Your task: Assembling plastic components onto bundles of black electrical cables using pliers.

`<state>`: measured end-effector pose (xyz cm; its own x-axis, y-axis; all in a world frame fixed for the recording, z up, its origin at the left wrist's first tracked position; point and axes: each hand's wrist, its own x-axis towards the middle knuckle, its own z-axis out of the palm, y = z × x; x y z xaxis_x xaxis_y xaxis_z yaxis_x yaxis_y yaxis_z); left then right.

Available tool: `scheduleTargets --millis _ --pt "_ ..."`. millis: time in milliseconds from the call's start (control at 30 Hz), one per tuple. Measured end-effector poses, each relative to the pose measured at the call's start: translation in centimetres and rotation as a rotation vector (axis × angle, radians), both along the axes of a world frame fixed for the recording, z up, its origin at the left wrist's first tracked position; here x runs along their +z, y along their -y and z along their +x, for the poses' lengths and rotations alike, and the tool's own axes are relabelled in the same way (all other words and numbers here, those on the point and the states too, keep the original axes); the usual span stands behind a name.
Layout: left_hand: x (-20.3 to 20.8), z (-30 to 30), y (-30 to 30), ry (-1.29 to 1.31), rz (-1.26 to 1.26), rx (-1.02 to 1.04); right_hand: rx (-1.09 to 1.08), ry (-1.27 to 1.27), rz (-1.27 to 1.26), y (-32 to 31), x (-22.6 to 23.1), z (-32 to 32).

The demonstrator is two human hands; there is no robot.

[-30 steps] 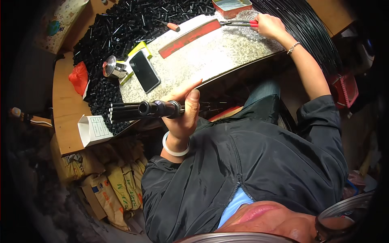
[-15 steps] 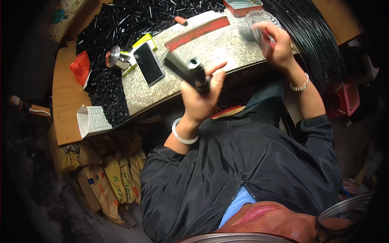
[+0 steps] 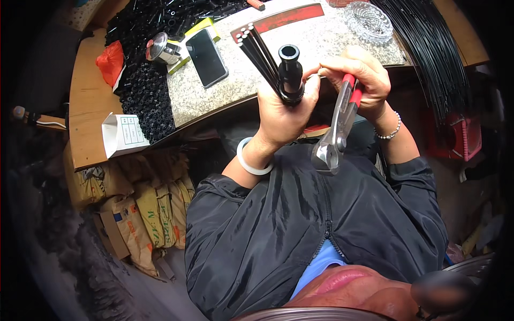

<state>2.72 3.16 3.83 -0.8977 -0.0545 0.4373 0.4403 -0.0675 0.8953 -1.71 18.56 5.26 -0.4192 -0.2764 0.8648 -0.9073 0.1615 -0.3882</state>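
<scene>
My left hand point(image 3: 282, 115) is closed round a hollow black tube point(image 3: 289, 72) with a flared open end. In the same grip is a bundle of thin black rods point(image 3: 261, 59) with pale tips, fanning up beside the tube. My right hand point(image 3: 364, 80) holds pliers point(image 3: 340, 125) with red handles, their metal jaws pointing down toward my jacket. The right thumb and forefinger pinch together at the left fingertips; something small and pale may lie between them, too small to make out. Both hands are just over the near edge of the stone slab point(image 3: 225, 107).
A phone point(image 3: 207, 58) and a silver-lidded cup point(image 3: 162, 48) lie left on the slab. Heaped black parts point(image 3: 142, 99) cover the table's left. A red strip point(image 3: 289, 17), a glass dish point(image 3: 369, 22) and long black rods point(image 3: 428, 48) lie beyond and right.
My right hand has come left and nearer from beside the glass dish, bringing the pliers to my left hand. The left hand has shifted slightly right with the tube and rods.
</scene>
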Motion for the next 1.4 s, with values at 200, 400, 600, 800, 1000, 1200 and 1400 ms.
scheduleTargets --millis 200,400,600,800,1000,1200,1400 --pt "0.2 0.4 0.2 0.058 -0.040 -0.006 -0.084 -0.130 0.041 0.1 -0.4 0.2" --pt "0.3 0.2 0.6 0.008 0.083 -0.181 -0.009 -0.185 0.057 1.2 0.6 0.9" --pt "0.3 -0.1 0.6 -0.052 0.017 -0.178 -0.002 -0.161 0.049 2.0 0.9 1.5" --pt "-0.3 -0.1 0.9 -0.095 0.005 -0.176 -0.008 -0.165 0.029 2.6 0.7 1.5" --pt "-0.6 -0.2 1.2 -0.083 -0.029 -0.170 0.031 -0.119 -0.009 3.0 0.7 1.4" --pt "-1.4 -0.5 1.9 0.021 0.090 -0.244 0.312 0.225 -0.143 2.6 0.1 0.2" --pt "0.3 -1.5 2.0 0.095 0.031 -0.060 0.219 0.546 -0.028 2.4 3.6 0.8"
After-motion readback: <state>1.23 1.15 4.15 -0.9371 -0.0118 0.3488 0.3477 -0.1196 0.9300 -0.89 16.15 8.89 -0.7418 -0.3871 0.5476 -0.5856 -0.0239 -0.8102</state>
